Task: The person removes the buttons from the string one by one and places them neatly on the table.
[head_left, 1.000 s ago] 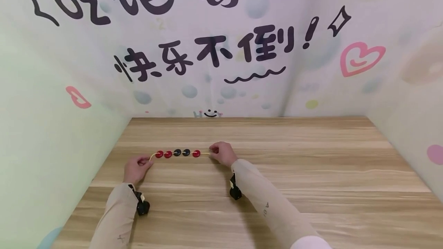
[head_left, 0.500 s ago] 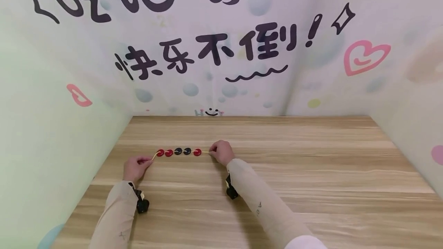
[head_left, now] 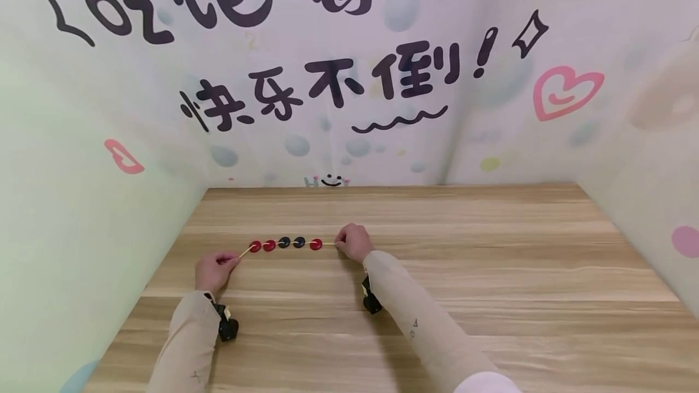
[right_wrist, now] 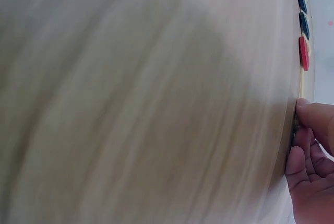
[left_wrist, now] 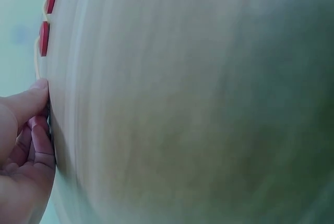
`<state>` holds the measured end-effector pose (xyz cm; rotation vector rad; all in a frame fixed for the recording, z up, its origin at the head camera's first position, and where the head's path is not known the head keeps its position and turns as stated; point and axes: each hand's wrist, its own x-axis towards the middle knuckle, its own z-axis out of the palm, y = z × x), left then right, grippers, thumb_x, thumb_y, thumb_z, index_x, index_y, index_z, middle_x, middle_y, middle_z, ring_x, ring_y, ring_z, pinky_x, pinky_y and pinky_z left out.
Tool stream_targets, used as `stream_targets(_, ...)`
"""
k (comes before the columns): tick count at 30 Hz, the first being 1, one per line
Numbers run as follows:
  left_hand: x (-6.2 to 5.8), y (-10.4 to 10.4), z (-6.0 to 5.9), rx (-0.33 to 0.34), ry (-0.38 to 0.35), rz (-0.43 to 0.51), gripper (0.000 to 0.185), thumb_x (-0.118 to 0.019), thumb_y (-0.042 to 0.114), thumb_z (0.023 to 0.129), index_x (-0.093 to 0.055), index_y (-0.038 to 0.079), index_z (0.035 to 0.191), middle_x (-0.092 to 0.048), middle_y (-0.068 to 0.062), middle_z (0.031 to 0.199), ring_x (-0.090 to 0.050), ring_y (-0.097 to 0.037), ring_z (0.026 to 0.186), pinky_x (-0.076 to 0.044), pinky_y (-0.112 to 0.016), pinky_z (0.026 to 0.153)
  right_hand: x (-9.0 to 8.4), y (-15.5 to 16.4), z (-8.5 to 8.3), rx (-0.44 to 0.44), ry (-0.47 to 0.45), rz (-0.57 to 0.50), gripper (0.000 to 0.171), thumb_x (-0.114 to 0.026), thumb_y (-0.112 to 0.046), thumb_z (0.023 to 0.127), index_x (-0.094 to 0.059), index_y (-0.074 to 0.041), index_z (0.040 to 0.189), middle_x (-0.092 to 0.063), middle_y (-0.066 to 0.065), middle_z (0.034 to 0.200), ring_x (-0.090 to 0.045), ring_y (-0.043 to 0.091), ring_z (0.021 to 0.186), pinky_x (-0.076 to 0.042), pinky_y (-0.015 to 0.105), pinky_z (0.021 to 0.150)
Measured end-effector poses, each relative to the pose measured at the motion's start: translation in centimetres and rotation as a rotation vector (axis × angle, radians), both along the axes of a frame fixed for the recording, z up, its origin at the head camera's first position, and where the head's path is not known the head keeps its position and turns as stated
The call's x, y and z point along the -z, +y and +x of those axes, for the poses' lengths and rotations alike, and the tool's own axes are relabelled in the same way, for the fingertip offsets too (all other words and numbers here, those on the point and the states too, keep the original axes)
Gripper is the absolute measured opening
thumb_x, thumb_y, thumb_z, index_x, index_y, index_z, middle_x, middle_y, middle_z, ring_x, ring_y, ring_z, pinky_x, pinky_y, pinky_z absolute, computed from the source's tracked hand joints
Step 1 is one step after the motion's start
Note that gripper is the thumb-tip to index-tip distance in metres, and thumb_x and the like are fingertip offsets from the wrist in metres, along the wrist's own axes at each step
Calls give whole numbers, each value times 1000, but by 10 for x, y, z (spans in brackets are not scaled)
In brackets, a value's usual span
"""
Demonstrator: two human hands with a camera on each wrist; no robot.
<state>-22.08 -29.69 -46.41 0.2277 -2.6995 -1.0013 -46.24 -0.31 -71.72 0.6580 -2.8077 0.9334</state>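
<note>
A pale yellow string lies across the wooden table with several round buttons threaded on it: two red buttons, two dark blue buttons and one more red button. My left hand pinches the string's left end. My right hand pinches the right end. The left wrist view shows the fingers pressed at the table beside the red buttons. In the right wrist view the fingers pinch the string just below a red button.
Printed walls close the table in on the left, back and right. Small black wrist cameras sit under each forearm. Bare wood stretches to the right and toward me.
Both hands and the string of buttons have shifted slightly to the right; the grips are unchanged.
</note>
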Motion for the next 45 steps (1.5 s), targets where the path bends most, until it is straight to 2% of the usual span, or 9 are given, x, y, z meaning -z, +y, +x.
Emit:
stream_targets(3, 0, 2, 0, 12, 10, -6, 14, -65, 6, 78, -66, -7, 82, -63, -16, 75, -52, -19, 65, -39, -28, 60, 44, 7, -31, 10, 7, 11, 14, -68, -46, 72, -66, -33, 69, -58, -16, 65, -52, 7, 60, -42, 26, 54)
stream_targets(5, -1, 4, 0, 18, 16, -12, 14, -65, 6, 78, -66, -7, 81, -63, -16, 74, -52, -20, 66, -39, -29, 61, 39, 15, -27, 10, 1, 9, 15, -67, -49, 72, -64, -35, 67, -57, -19, 64, -51, 5, 59, -42, 25, 54)
stream_targets(8, -3, 5, 2, 31, 5, -23, 13, -64, 6, 78, -66, -7, 80, -63, -16, 74, -52, -20, 65, -38, -29, 60, -7, 26, 6, -5, -5, -2, 15, -67, -48, 72, -64, -35, 65, -55, -21, 61, -50, 3, 57, -42, 22, 53)
stream_targets(11, -6, 7, 4, 57, -25, -34, 13, -63, 7, 79, -66, -6, 80, -63, -15, 74, -52, -20, 67, -38, -29, 61, -87, 37, 65, -9, 5, 7, 11, -70, -30, 75, -68, -23, 68, -59, -11, 64, -51, 7, 58, -42, 23, 54)
stream_targets(14, -8, 9, 6, 92, -49, -42, 12, -63, 7, 79, -66, -5, 81, -63, -14, 76, -52, -21, 69, -39, -30, 62, -153, 47, 110, -14, -80, -1, 11, -69, -23, 77, -69, -14, 71, -62, -4, 68, -53, 11, 62, -44, 26, 57)
stream_targets(17, -10, 12, 7, 122, -62, -46, 13, -63, 7, 79, -66, -5, 81, -63, -14, 77, -53, -22, 70, -39, -30, 63, -188, 57, 133, -32, -134, -23, 14, -68, -25, 78, -68, -13, 71, -61, -2, 68, -53, 12, 63, -44, 26, 60)
stream_targets(20, -10, 18, 6, 155, -71, -46, 13, -64, 7, 79, -66, -5, 81, -63, -14, 75, -53, -20, 68, -40, -30, 62, -188, 67, 131, -70, -113, -50, 18, -68, -30, 78, -66, -15, 68, -58, -5, 66, -50, 10, 63, -42, 24, 59)
stream_targets(30, -8, 47, -4, 216, -82, -24, 9, -63, 5, 79, -66, -4, 79, -62, -11, 74, -52, -18, 67, -40, -29, 61, -260, 89, 186, -42, -168, 15, 7, -65, -8, 80, -62, -4, 74, -57, 1, 70, -48, 13, 66, -42, 26, 63)
stream_targets(45, -10, 90, -17, 308, -103, -24, 9, -66, 9, 78, -67, 0, 80, -63, -7, 77, -55, -17, 70, -43, -30, 64, -267, 140, 198, -41, -149, -1, 5, -61, -8, 82, -60, -5, 78, -57, 0, 73, -48, 12, 67, -42, 27, 64)
